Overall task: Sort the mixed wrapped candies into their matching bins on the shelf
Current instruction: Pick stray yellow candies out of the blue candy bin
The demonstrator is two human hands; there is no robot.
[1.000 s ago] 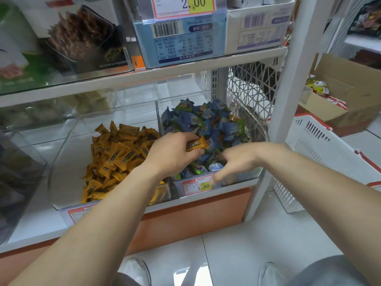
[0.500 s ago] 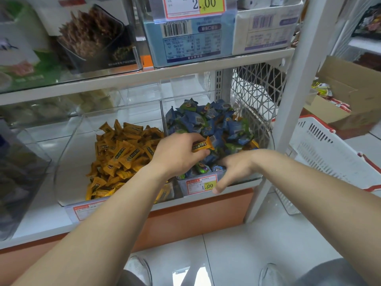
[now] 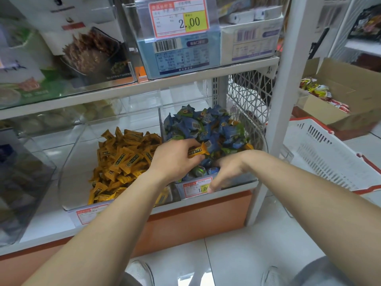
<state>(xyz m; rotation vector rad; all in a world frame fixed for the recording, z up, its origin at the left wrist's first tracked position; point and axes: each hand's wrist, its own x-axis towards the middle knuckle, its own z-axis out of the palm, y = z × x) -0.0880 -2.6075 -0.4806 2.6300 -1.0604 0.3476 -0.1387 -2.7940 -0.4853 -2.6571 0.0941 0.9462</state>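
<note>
**binwatcher:** what have the hands got right now?

**rig_op:** Going off my head-cam feed. The left hand has its fingers curled round one orange candy, with the wrapper end poking out to the right. It's held over the front-left of the blue pile, so it's above the right bin.

**binwatcher:** and the other hand?

**rig_op:** The right hand is just beside it, knuckles up, fingers dipping into the front of that same bin. One fingertip hangs over the tag that reads 1.00. I honestly can't tell if it's gripping anything, since the fingers are down among the wrappers.

**binwatcher:** where do the orange ones go?

**rig_op:** The left bin. It's clear plastic, side by side with the right one on the bottom shelf. The orange pile is heaped toward its right half, close to my left wrist. The blue pile is mostly blue with some green wrappers mixed in, and I can spot a stray in orange at its right edge.

**binwatcher:** anything else around?

**rig_op:** Past the post on the right there's a white basket with red trim on the floor. Behind it is a box with packets in it.
</note>
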